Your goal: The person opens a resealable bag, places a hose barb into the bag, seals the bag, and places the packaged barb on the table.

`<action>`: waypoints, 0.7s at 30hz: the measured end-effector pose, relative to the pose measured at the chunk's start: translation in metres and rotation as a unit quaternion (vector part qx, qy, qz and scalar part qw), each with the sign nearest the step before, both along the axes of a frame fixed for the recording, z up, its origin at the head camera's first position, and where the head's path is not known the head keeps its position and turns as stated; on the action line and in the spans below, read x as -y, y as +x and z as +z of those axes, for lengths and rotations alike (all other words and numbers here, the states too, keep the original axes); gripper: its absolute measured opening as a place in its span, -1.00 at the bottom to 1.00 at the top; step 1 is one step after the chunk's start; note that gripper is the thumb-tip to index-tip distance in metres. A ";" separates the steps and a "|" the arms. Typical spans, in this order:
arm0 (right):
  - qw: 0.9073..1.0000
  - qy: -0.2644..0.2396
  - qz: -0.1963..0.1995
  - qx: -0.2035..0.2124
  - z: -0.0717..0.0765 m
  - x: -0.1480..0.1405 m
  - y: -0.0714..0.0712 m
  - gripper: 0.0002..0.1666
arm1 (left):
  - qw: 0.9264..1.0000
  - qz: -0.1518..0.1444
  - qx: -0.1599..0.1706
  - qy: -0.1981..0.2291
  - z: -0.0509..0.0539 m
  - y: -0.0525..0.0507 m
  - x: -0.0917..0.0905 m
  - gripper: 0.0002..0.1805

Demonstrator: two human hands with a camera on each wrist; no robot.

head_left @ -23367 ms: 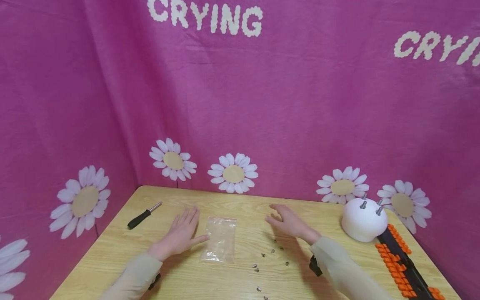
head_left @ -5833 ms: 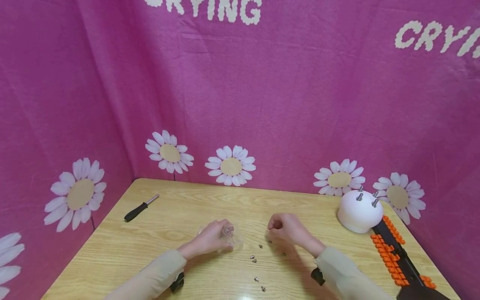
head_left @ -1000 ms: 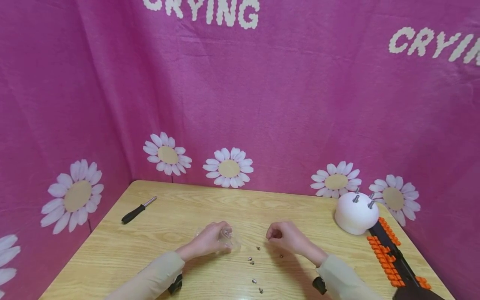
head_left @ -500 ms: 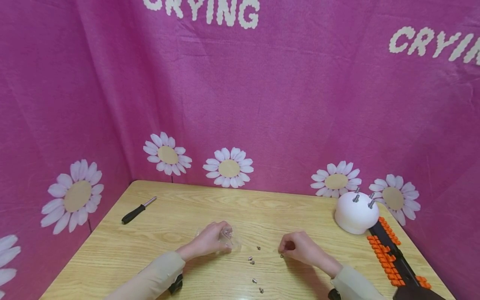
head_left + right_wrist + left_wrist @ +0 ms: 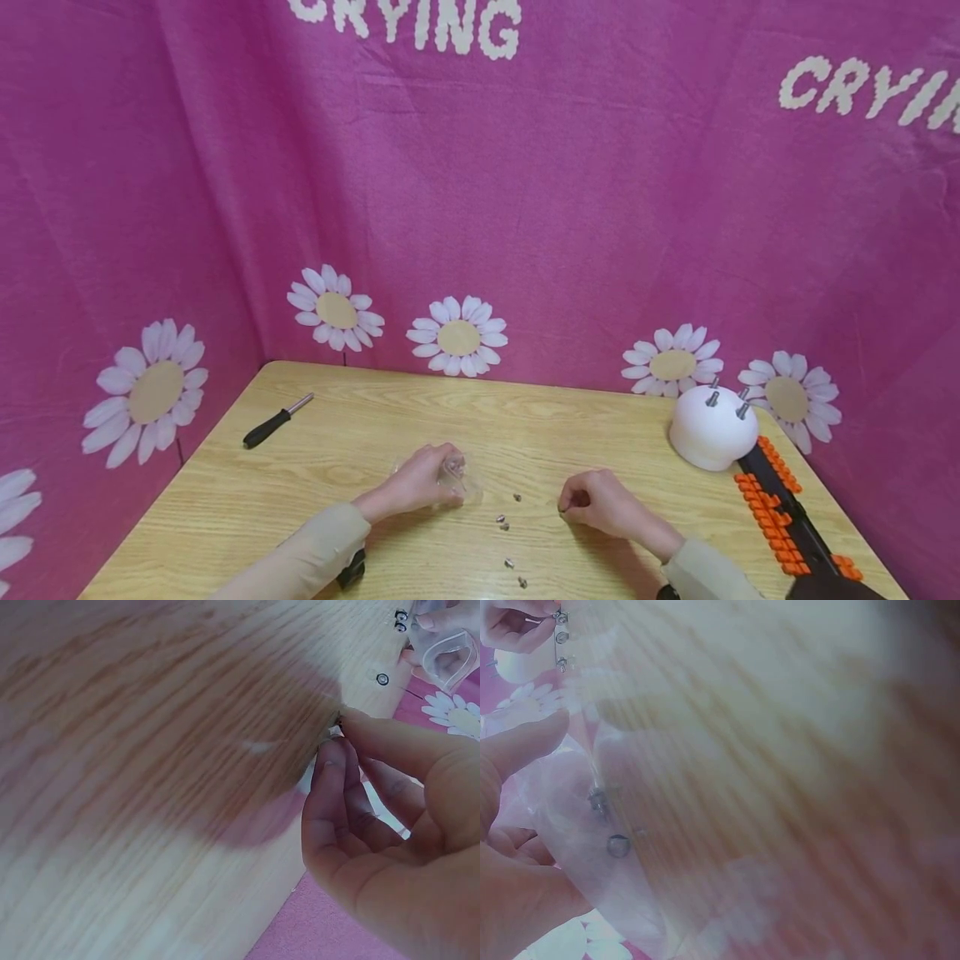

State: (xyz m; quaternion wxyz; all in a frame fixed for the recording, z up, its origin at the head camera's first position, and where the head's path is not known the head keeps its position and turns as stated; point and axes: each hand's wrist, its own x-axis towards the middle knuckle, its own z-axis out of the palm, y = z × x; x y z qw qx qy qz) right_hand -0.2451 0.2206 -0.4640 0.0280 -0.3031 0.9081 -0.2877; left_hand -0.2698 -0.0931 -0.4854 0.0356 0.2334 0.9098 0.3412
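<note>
My left hand holds a clear plastic bag near the middle of the table, its mouth standing open toward the right. Inside the bag, small metal screws show in the left wrist view. To the right, my right hand has its thumb and fingertips down at the tabletop, pinching a small dark screw that the fingertips mostly cover. Between the hands lie several loose screws, among them a single screw, a pair with one screw in front, and two nearer the front edge, including a screw.
A black-handled screwdriver lies at the table's left side. At the right stands a white dome with metal bolts sticking up, beside a black bar with orange toothed pieces. A pink curtain hangs behind the wooden table.
My right hand has moved right and toward the front, down onto a loose screw, and now pinches it. The left hand keeps holding the bag in place.
</note>
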 end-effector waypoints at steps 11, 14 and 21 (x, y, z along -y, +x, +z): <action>0.999 -0.016 0.006 -0.036 0.007 0.011 -0.005 -0.84 | 1.000 -0.006 0.000 0.001 0.003 0.001 0.000 -0.42; 0.999 -0.023 0.006 -0.025 0.010 0.017 -0.008 -0.85 | 1.000 -0.007 0.000 -0.001 0.003 0.000 0.000 -0.42; 0.999 -0.037 0.021 0.005 0.017 0.036 -0.015 -0.87 | 1.000 0.000 -0.002 -0.005 0.004 0.001 0.000 -0.44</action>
